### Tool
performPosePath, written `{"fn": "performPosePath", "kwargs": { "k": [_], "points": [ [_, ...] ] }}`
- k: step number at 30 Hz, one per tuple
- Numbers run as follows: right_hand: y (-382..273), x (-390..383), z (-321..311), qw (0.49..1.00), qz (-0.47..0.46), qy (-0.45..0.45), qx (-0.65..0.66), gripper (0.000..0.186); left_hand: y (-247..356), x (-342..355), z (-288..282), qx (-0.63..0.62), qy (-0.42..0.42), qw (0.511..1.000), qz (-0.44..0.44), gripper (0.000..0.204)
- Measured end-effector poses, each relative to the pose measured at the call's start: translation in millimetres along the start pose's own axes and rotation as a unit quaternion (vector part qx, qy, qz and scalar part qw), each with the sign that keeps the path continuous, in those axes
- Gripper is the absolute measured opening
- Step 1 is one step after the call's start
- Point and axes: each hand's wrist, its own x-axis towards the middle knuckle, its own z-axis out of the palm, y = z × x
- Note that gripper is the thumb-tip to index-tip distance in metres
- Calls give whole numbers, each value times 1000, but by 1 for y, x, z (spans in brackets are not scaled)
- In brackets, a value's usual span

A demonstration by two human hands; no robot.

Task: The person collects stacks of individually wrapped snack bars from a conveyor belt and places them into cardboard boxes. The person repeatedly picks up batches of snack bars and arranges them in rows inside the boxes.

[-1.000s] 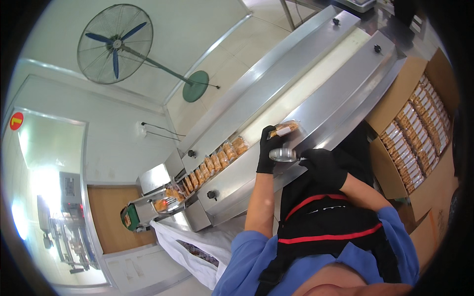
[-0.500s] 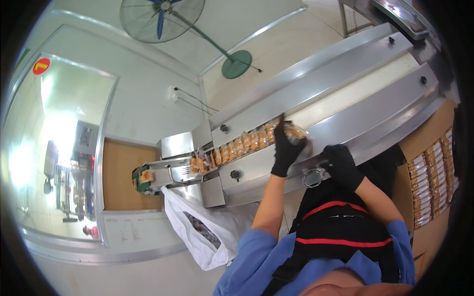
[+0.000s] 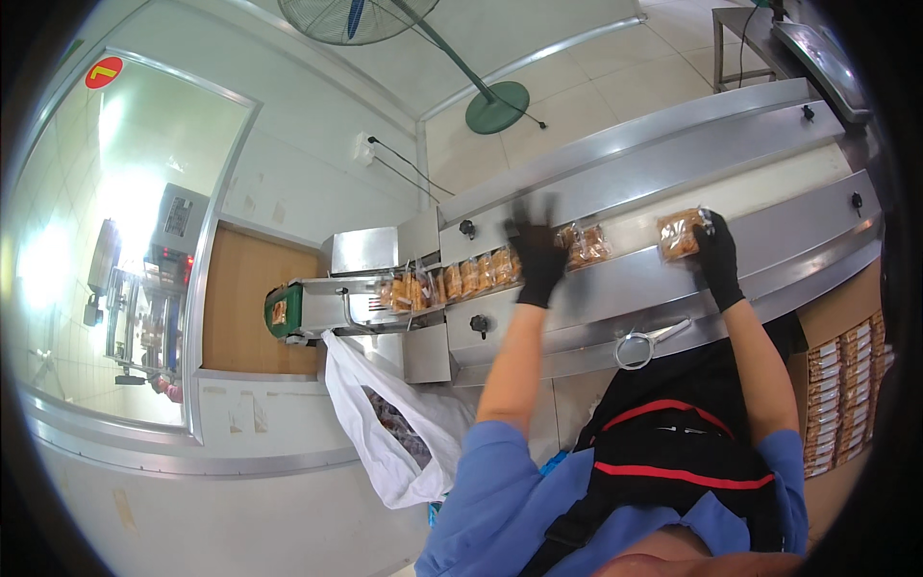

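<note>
A row of clear-wrapped, orange-brown snack packets [image 3: 471,277] lies along the pale belt [image 3: 769,178] of a steel conveyor. Over the row's right part is my left hand [image 3: 540,258], black-gloved, its fingers spread and blurred by motion; no held thing shows. Two packets [image 3: 583,244] lie just right of it. Further right, my right hand [image 3: 719,258], also in a black glove, grips a snack packet [image 3: 679,235] by its right side above the belt's near edge. The fingers behind the packet are partly hidden.
A metal ring with a handle [image 3: 635,352] sits at the conveyor's near edge. An open carton [image 3: 829,332] of stacked packets stands at my right. A white sack [image 3: 361,433] hangs open below the left end. Beyond stands a fan on a green base [image 3: 497,108].
My right hand has moved from the near edge up and right to the belt and now grips a packet. My left hand has shifted left and its fingers have spread. The view has tilted.
</note>
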Motion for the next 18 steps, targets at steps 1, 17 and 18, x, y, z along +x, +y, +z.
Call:
{"fn": "performPosePath", "kwargs": {
  "k": [1,17,18],
  "points": [
    [11,2,2,1000,17,20,9,35,-39,-4,-9,228,-1,972,-62,91],
    [28,-7,24,996,65,58,27,44,-236,-99,-72,183,-93,969,-138,15],
    [28,-7,24,994,72,64,45,44,-237,-104,-78,36,-5,983,-178,14]
  ]
}}
